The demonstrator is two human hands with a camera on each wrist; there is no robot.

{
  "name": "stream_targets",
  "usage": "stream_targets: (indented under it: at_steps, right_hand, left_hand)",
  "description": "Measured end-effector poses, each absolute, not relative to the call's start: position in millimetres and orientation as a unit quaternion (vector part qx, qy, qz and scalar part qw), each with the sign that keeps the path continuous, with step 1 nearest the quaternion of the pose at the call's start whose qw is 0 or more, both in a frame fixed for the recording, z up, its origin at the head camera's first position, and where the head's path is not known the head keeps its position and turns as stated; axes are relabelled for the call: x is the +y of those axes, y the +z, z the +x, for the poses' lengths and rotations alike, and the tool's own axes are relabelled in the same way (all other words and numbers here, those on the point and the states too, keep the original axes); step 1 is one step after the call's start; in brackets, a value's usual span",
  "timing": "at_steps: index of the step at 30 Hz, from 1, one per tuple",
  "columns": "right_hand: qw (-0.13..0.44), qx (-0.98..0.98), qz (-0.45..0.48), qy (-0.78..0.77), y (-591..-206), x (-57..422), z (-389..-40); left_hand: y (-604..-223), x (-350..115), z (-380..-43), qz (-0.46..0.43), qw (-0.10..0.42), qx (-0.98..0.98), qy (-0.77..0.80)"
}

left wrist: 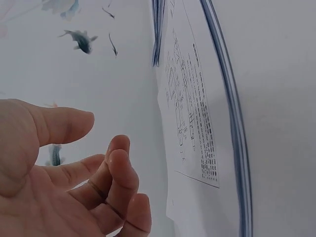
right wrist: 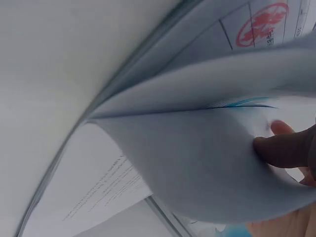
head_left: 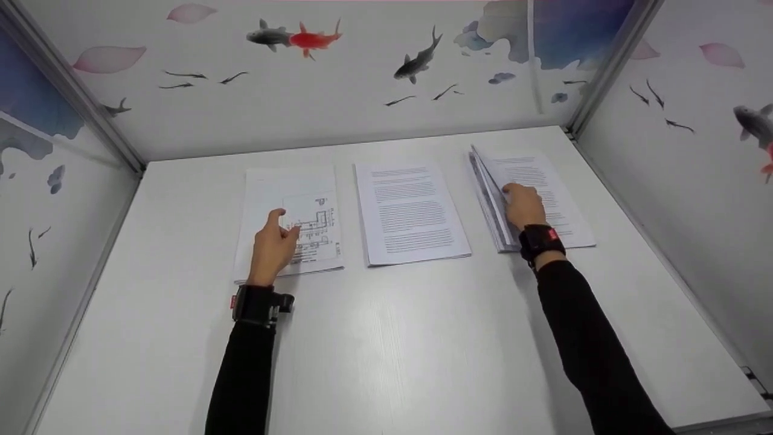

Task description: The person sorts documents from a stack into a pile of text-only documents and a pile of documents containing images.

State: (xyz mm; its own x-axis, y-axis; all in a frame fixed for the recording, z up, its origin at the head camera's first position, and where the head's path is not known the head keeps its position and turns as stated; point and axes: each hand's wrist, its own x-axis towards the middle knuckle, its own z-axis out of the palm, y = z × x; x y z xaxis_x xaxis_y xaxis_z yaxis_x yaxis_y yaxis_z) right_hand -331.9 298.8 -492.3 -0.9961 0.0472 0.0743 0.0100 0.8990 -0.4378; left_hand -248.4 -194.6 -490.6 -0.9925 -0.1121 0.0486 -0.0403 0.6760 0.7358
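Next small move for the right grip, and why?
Probably ease the bowed sheet down flat before releasing: the right grip pinches it while it arches up off the rightmost printed paper stack, so an early release might let it flop.

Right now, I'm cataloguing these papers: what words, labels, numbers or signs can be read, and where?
None.
Left stack: diagram lettering, too small.
Middle stack: printed lines, too small.
Right stack: text lines, too small; red oval mark, nearby print, blurred.
Red wrist tags: nothing readable.

High head view, close wrist views.
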Motion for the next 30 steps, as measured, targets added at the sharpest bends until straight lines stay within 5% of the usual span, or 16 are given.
stream_targets:
  at_steps: [11, 30]
  right_hand:
    - [0.028, -0.971, -0.061, 0.230, -497.1, 292.6, -330.8]
    - [0.044, -0.972, 0.000, 0.232, -499.6, 299.2, -327.5]
  left_hand:
    - [-491.3, -196.1, -246.8, 0.034, 0.036, -0.915, -0.402]
    - [-490.4, -187.0, -247.2, 0.023, 0.023, -0.914, -0.404]
